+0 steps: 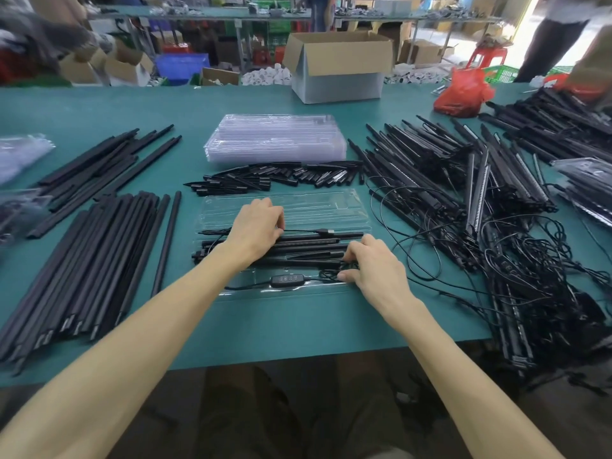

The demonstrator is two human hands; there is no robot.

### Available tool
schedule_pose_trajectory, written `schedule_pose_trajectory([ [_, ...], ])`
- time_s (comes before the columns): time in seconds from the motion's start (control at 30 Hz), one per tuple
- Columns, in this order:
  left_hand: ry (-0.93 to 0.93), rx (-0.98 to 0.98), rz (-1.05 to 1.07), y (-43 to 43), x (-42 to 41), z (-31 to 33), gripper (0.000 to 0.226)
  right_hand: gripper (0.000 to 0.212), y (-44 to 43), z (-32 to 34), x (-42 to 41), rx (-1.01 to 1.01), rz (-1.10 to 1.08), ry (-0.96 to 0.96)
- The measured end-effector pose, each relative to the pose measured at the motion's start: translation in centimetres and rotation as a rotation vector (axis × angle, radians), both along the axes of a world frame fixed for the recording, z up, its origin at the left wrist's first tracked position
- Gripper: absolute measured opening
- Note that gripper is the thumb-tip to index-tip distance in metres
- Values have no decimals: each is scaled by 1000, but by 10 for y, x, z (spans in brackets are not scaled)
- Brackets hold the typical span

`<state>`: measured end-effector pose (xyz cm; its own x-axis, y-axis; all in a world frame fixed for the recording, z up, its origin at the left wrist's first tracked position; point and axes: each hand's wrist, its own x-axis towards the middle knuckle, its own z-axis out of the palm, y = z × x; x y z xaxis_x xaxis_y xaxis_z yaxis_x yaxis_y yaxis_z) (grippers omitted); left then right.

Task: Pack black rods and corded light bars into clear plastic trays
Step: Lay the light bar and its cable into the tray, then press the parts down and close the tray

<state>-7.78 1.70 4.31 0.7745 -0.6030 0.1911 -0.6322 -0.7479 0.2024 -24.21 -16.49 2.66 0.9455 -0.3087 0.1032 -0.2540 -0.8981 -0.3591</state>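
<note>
Both curl: left hand (255, 231) pinches a cord (308, 231) over the tray (298, 207), right hand (376, 265) grips the coil (332, 274).

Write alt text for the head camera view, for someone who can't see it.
A left hand and right hand pinch a black cord over rods in a clear tray on a green table. Loose rods lie left, tangled light bars right.

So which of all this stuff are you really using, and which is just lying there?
In use: open clear tray, cord held by left hand and right hand, stack of clear trays, black rods, pile of corded light bars.
Just lying about: cardboard box, red plastic bag, blue crate, red stool.
</note>
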Motion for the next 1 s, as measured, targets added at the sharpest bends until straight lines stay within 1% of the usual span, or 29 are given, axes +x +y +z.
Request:
schedule_pose_trajectory([
  [0.1,-7,26,-18,9,2,-1,10,30,0,2,0,-3,6,6],
  [0.27,-105,55,5,19,4,-5,15,29,1,2,-1,1,3,-7],
  [0.5,-128,-27,126,50,11,0,13,27,1,2,-1,18,-8,-17],
  [0.57,-105,20,176,61,13,0,19,27,0,1,-1,17,-8,-18],
  [0.63,-46,115,221,72,13,0,28,27,0,0,-2,19,-10,-23],
  [0.7,-14,164,244,83,11,-1,28,26,-1,-1,-3,29,-13,-28],
  [0.83,-49,140,283,104,4,3,21,25,-2,-3,-3,32,-15,-38],
  [1.0,-121,44,427,133,-5,8,25,24,-2,-3,-6,32,-17,-43],
])
